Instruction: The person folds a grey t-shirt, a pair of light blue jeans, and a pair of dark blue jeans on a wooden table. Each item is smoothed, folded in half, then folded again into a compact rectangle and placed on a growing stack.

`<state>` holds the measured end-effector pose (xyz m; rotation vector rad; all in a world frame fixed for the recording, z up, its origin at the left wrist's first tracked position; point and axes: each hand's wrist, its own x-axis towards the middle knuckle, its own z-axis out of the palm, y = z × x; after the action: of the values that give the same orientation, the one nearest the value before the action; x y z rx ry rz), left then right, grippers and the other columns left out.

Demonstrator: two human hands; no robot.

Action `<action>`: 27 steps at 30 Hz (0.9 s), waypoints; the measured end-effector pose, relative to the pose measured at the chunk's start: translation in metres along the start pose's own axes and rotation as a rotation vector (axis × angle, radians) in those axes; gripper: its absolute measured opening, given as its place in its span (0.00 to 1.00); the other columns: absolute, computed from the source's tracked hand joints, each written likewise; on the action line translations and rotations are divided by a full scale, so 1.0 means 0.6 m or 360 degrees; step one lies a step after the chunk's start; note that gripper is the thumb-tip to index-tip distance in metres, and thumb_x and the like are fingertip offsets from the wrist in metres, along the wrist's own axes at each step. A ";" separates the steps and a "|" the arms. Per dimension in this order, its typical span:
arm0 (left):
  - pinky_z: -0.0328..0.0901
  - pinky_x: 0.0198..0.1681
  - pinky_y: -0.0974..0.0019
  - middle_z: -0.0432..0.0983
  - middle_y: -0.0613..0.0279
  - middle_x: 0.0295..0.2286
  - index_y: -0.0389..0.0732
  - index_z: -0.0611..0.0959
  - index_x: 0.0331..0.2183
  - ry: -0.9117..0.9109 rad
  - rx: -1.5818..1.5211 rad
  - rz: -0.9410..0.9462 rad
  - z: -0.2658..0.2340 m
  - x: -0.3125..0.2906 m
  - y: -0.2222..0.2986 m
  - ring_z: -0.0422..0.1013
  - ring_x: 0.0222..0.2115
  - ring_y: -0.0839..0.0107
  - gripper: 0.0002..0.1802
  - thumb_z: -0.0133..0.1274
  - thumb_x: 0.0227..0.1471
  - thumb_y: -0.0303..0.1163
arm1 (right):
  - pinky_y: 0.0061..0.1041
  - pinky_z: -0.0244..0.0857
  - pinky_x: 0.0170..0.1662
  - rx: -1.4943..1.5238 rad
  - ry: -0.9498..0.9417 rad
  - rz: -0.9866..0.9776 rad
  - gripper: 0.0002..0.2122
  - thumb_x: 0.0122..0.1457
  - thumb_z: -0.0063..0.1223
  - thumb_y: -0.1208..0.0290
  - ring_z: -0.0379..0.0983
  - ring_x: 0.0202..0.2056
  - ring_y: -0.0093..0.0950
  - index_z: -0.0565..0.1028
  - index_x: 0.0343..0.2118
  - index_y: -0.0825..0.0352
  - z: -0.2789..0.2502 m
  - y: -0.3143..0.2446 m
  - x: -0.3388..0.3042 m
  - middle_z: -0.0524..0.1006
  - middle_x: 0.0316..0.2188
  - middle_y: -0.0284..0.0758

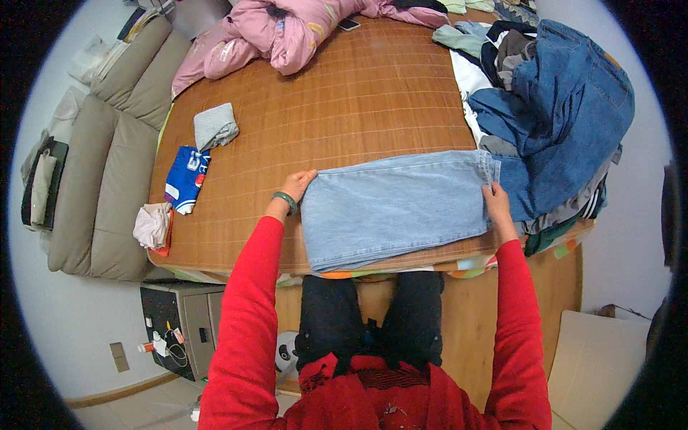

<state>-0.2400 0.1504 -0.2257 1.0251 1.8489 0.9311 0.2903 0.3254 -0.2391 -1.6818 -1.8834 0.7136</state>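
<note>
A pair of light blue jeans (398, 208) lies folded into a flat, long rectangle across the near part of the bed. At its far left corner, my left hand (299, 184) pinches the edge of the denim; a green bangle (286, 203) circles that wrist. My right hand (497, 205) grips the right end of the jeans, thumb on top and the other fingers partly hidden by the fabric. Darker blue denim (566, 107) lies on a heap of clothes just beyond that right end.
Several small folded clothes lie along the bed's left side: a grey one (216, 125), a blue one (188, 179) and a pale pink one (153, 225). A pink quilt (287, 36) and a phone (348, 24) are at the far end. A bedside cabinet (197, 326) stands at lower left.
</note>
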 end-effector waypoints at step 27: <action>0.41 0.58 0.38 0.42 0.43 0.61 0.47 0.63 0.58 0.0303 0.1628 0.0511 0.216 -0.199 0.009 0.38 0.61 0.41 0.35 0.49 0.52 0.50 | 0.51 0.50 0.56 -0.1168 0.0558 -0.0435 0.22 0.57 0.46 0.53 0.57 0.57 0.42 0.69 0.51 0.59 -0.016 -0.083 0.019 0.67 0.53 0.44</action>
<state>-0.0817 0.0733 -0.2379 1.9240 2.4128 0.1782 0.2598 0.3322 -0.1977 -1.7301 -2.1739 -0.4190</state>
